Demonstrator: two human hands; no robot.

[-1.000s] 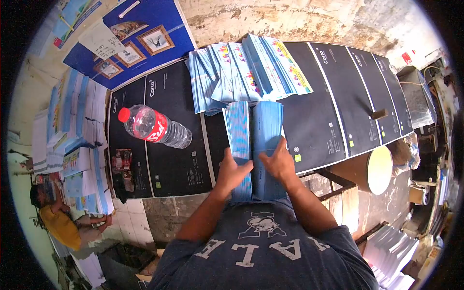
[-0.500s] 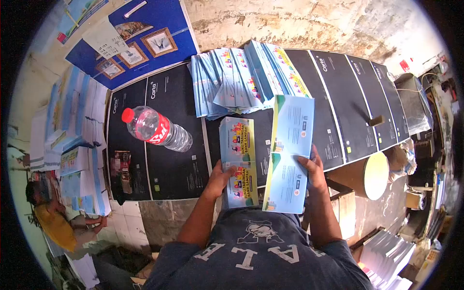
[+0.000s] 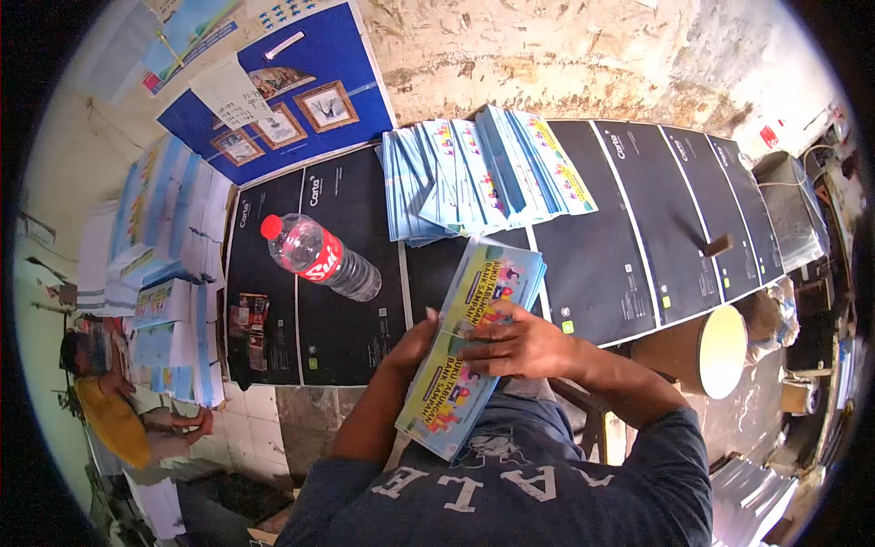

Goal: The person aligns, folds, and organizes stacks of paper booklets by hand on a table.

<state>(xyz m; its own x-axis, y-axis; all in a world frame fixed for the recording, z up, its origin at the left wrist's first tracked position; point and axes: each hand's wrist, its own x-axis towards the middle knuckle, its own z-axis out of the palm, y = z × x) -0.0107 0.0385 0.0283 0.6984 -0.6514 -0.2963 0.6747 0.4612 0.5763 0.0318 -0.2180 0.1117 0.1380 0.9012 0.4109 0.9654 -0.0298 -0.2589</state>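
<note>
A stack of printed booklets (image 3: 439,387) with yellow and light-blue covers slants in front of my shirt, close to the table's near edge. Along its left edge, my left hand (image 3: 415,346) is closed on it, with the thumb near the cover. My right hand (image 3: 519,345) lies across the cover from the right, its fingers bent over the booklets and its thumb hidden. Beyond them on the table, more booklets (image 3: 465,178) lie in overlapping rows.
A plastic bottle (image 3: 324,260) with a red cap stands left on the black-sheeted table (image 3: 355,337). Tall paper stacks (image 3: 169,246) rise at the far left, near a person in yellow (image 3: 114,419). A round drum (image 3: 720,351) and a small wooden block (image 3: 718,245) are at right.
The open booklet in my right hand now shows no separate spread; a single stack is between both hands. My right hand moved left onto the cover, and the stack tilted. The view shifted slightly.
</note>
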